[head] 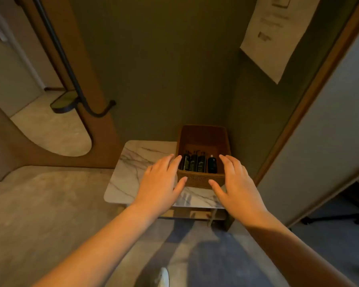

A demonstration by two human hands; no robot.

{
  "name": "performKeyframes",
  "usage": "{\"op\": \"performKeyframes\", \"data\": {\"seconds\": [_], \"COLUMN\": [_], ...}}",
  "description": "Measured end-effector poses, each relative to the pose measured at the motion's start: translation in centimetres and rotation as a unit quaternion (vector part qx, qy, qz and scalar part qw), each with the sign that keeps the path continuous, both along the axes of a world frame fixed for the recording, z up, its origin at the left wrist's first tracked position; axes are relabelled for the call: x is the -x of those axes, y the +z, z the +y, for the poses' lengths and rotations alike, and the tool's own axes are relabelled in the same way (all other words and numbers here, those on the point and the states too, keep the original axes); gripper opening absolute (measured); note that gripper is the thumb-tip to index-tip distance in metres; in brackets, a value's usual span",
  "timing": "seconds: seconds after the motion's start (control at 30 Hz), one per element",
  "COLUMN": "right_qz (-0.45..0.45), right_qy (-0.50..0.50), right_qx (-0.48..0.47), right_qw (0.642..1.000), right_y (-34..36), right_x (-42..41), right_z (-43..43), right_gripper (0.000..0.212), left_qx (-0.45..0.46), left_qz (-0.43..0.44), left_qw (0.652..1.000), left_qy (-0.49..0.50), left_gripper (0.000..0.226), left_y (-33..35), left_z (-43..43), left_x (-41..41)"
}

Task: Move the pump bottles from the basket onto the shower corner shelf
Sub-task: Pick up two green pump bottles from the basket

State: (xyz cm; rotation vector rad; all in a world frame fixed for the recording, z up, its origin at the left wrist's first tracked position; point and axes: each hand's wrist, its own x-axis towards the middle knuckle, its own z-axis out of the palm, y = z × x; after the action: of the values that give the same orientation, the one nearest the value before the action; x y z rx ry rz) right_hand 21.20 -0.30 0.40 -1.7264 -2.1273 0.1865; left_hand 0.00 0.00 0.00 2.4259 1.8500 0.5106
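Four dark pump bottles (199, 163) stand in a row inside the brown wicker basket (201, 180), which sits on the marble table (137, 162). Left hand (161, 183) and right hand (237, 183) flank the basket's near end, fingers spread, holding nothing.
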Motion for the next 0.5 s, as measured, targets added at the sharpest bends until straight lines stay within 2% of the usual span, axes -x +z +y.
{"op": "performKeyframes", "data": {"seconds": [0.17,0.3,0.5], "right_qz": [0.010,-0.004,0.023], "right_qy": [-0.016,-0.024,-0.059], "right_qx": [0.076,0.056,0.113], "right_qw": [0.997,0.998,0.992], "right_y": [-2.7,-4.2,-7.4], "right_x": [2.3,4.7,7.6], "right_z": [6.2,11.4,16.8], "right_gripper": [0.074,0.069,0.068], "left_qx": [0.021,0.014,0.030], "left_qz": [-0.026,-0.046,-0.071], "left_qw": [0.999,0.999,0.997], "left_qy": [0.007,0.005,-0.021], "left_gripper": [0.060,0.059,0.055], "left_y": [-2.9,-4.6,-6.9], "left_z": [6.5,11.6,17.5], "left_x": [1.9,3.9,5.9]}}
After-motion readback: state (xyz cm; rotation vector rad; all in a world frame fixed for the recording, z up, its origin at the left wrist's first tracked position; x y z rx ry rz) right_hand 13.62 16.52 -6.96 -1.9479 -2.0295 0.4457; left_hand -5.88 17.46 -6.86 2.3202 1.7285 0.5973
